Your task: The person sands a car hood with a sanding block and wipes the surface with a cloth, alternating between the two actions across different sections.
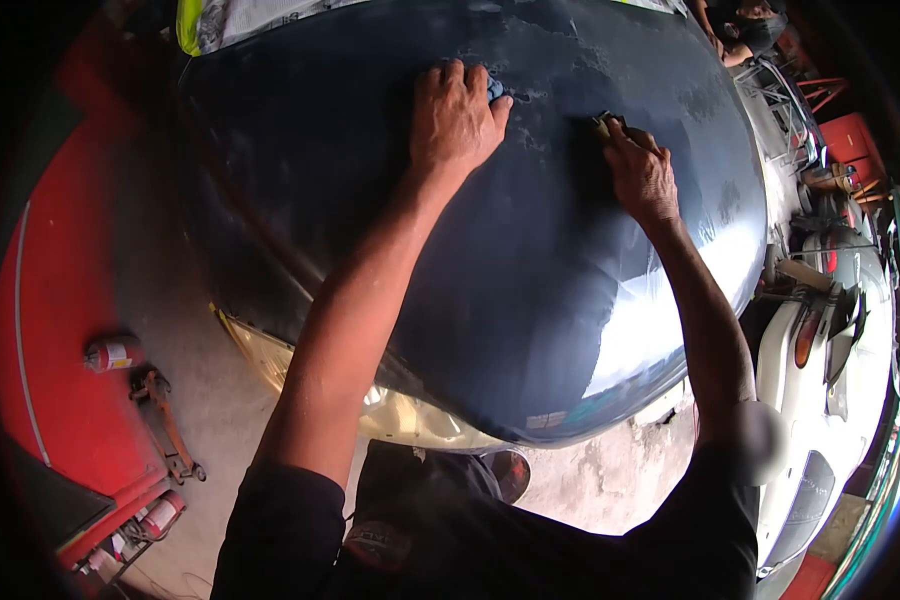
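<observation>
A dark car hood (530,260) fills the middle of the view, its surface shiny and wet-looking at the lower right and marked by dull, blotchy patches near the top. My left hand (457,115) presses on the upper part of the hood, fingers curled over a blue cloth (495,90) that peeks out beside the thumb. To the right, my right hand (642,172) grips a small, dark yellowish sanding pad (602,124) against the same panel. Most of the cloth lies hidden under the left hand.
Masking paper (255,18) covers the area beyond the hood. A taped headlight (400,418) sits at the front edge. On the left floor are a fire extinguisher (115,354) and a floor jack (167,425). A white car (785,480) and another person (745,30) are at right.
</observation>
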